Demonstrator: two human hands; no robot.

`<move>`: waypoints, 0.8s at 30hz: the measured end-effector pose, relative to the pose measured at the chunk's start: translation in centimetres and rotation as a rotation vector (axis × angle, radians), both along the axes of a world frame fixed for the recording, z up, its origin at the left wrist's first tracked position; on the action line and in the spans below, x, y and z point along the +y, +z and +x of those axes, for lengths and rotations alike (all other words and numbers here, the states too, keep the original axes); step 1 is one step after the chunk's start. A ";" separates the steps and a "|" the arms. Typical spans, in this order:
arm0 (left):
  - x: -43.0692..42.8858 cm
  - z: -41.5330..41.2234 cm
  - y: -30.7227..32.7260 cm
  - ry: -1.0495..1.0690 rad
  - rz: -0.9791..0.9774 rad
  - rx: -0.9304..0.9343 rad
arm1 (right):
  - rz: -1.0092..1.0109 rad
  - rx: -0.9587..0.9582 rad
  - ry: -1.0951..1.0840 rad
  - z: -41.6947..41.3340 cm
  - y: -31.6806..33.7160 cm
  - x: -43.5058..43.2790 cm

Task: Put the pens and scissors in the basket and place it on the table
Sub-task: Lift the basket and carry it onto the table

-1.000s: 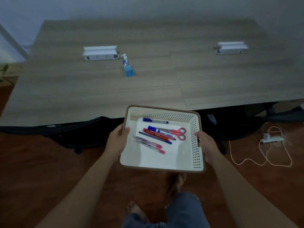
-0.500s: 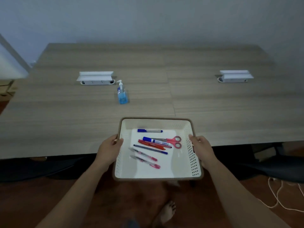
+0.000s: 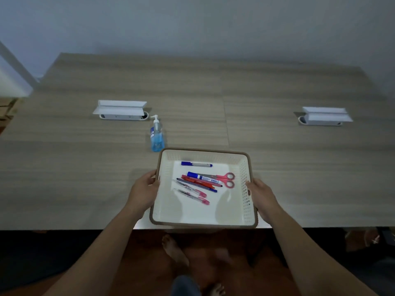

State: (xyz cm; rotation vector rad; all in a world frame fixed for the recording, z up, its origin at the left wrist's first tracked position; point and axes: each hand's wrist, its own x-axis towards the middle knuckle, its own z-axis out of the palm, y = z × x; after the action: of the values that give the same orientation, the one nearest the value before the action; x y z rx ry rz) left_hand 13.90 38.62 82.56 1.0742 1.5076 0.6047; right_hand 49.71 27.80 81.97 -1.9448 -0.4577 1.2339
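Observation:
A white perforated basket [image 3: 245, 189] with a brown rim is over the near edge of the wooden table [image 3: 64, 167]. I cannot tell whether it touches the tabletop. My left hand [image 3: 144, 190] grips its left rim and my right hand [image 3: 261, 196] grips its right rim. Inside lie several pens [image 3: 197, 184], blue, red and pink, and red-handled scissors [image 3: 226, 180] beside them.
A blue pump bottle [image 3: 157, 137] stands just beyond the basket's far left corner. Two white socket boxes sit farther back, one on the left [image 3: 121, 111] and one on the right [image 3: 323, 116]. A wall closes the table's far side. My bare feet are on the floor below.
I have stepped up to the table and carried the basket forward, from over the floor to over the table's near edge. Both hands kept their grip.

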 end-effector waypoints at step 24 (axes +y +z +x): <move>22.9 9.1 -6.0 -0.110 -0.043 -0.031 | -0.181 -0.186 0.036 6.3 -4.0 22.9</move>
State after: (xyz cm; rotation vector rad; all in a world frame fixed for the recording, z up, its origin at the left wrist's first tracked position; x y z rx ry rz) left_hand 22.97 61.51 76.52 1.1020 1.4187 0.5089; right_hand 55.97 50.67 77.95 -2.2255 -0.4914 1.1554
